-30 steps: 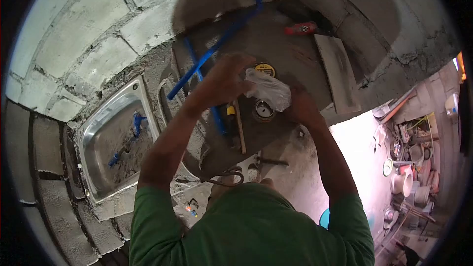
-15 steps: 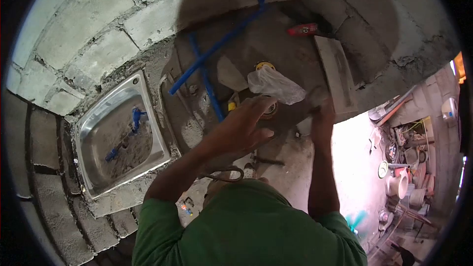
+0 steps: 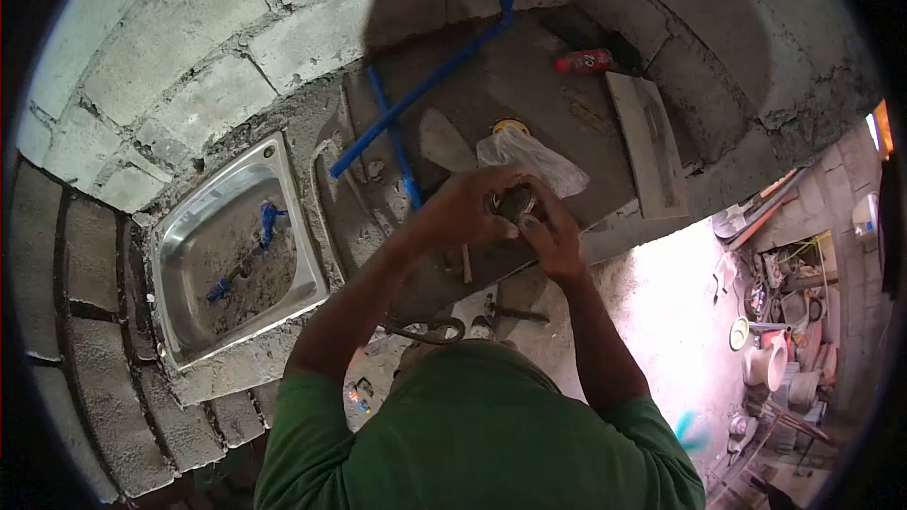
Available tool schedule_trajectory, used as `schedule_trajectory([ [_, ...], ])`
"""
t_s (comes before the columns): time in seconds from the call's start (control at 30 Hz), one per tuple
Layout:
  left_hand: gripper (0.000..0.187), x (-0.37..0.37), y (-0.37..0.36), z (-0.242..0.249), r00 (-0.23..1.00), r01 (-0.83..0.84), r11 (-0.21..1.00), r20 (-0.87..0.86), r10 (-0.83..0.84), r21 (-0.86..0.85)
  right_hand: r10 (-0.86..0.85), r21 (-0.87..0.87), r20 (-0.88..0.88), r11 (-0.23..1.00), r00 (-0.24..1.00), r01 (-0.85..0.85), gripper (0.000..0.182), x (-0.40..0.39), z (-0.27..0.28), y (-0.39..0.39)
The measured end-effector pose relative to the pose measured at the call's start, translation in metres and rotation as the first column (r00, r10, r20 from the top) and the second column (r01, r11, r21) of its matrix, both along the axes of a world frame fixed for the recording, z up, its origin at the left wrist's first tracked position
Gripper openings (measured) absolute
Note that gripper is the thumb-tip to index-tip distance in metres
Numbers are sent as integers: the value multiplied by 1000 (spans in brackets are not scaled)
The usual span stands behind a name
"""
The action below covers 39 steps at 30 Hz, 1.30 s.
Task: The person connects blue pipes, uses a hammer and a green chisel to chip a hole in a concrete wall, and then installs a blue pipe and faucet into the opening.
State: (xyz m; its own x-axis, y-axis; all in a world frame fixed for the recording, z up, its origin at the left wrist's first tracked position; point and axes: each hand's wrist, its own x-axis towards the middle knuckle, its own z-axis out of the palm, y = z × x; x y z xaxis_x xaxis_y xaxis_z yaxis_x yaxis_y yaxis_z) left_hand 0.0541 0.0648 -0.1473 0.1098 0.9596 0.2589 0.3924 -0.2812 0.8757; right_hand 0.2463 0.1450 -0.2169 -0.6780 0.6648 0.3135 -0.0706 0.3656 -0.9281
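A round object [image 3: 516, 201] is being clasped between the left hand [image 3: 465, 211] and right hand [image 3: 557, 241]. Beyond them, a plastic bag [image 3: 537, 161] is being supported by the surface [image 3: 529, 80].

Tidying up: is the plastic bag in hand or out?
Out: the plastic bag lies beyond the left hand and right hand, which hold a round object.

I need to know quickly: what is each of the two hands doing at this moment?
Left hand: closed around one side of a small round tin.
Right hand: closed on the other side of the same tin.
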Motion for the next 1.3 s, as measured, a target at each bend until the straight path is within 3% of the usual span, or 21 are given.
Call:
schedule_trajectory([
  [0.03, 79, -2, 2, -3, 1000, 1, 1000, -1, -1, -1, -1, -1, -1, 1000, 1000, 1, 52, 1, 1, 4],
  [0.1, 78, -4, 10, -17, 971, -121, 985, -219, 92, -125, -177, 506, 178, 860, 968, 64, 51, 8, 5, 17],
  [0.13, 78, -3, 12, -22, 972, -118, 985, -219, 88, -125, -181, 506, 178, 860, 967, 67, 51, 10, 3, 22],
  [0.2, 77, 3, 15, -32, 864, -219, 976, -461, 202, 19, -223, 268, 111, 945, 968, 187, 50, 16, -3, 31],
  [0.3, 66, 10, 22, -46, 867, -280, 953, -395, 303, 118, -249, 169, 56, 957, 967, 237, 47, 19, -5, 40],
  [0.33, 66, 11, 24, -47, 868, -276, 954, -396, 299, 115, -253, 166, 57, 956, 966, 240, 47, 19, -3, 41],
  [0.4, 63, 10, 30, -47, 896, -266, 963, -359, 260, 34, -307, 209, 265, 944, 914, 256, 45, 18, 6, 41],
  [0.43, 63, 11, 30, -46, 897, -264, 964, -359, 258, 33, -309, 208, 265, 943, 913, 259, 45, 15, 9, 38],
  [0.5, 64, 14, 27, -45, 882, -260, 960, -381, 279, 100, -295, 172, 436, 955, 850, 243, 45, 7, 12, 31],
  [0.63, 71, 13, 21, -48, 863, -289, 955, -416, 288, 61, -171, 110, 452, 985, 876, 135, 48, -2, -12, 42],
  [0.8, 57, -7, 31, -78, 967, -202, 979, -169, 193, -37, -302, 183, 488, 953, 819, 242, 39, -9, -4, 36],
  [0.93, 48, 4, 23, -80, 919, -329, 944, -232, 319, -4, -392, 174, 336, 920, 856, 352, 29, -22, 41, 25],
  [1.0, 47, 13, 16, -73, 878, -478, 877, -60, 475, -50, -231, -350, 132, 899, 964, 264, 27, -33, 66, 23],
  [1.03, 47, 15, 13, -73, 870, -491, 870, -66, 488, -50, -217, -354, 127, 902, 968, 249, 27, -41, 66, 25],
  [1.1, 59, 14, 7, -76, 874, -452, 886, 144, 464, -108, -140, -467, -6, 876, 990, 121, 25, -62, 66, 28],
  [1.13, 59, 10, 7, -78, 862, -478, 871, 134, 489, -109, -111, -473, -14, 876, 994, 92, 25, -74, 36, 38],
  [1.17, 64, 7, 7, -81, 896, -436, 893, 41, 442, -114, -215, 78, 8, 974, 976, 214, 26, -85, -19, 55],
  [1.2, 70, 5, 5, -83, 920, -392, 911, -49, 389, -127, -310, 602, -46, 750, 950, 274, 28, -94, -50, 62],
  [1.23, 70, 2, 4, -81, 907, -420, 899, -55, 417, -125, -281, 599, -51, 759, 958, 255, 28, -98, -37, 56],
  [1.27, 71, 1, 3, -79, 916, -400, 911, -19, 400, -99, -253, 312, 74, 925, 965, 218, 30, -95, -21, 50],
  [1.3, 72, 4, 0, -80, 927, -372, 925, 25, 375, -80, -186, -14, 201, 981, 962, 193, 32, -90, -5, 41],
])
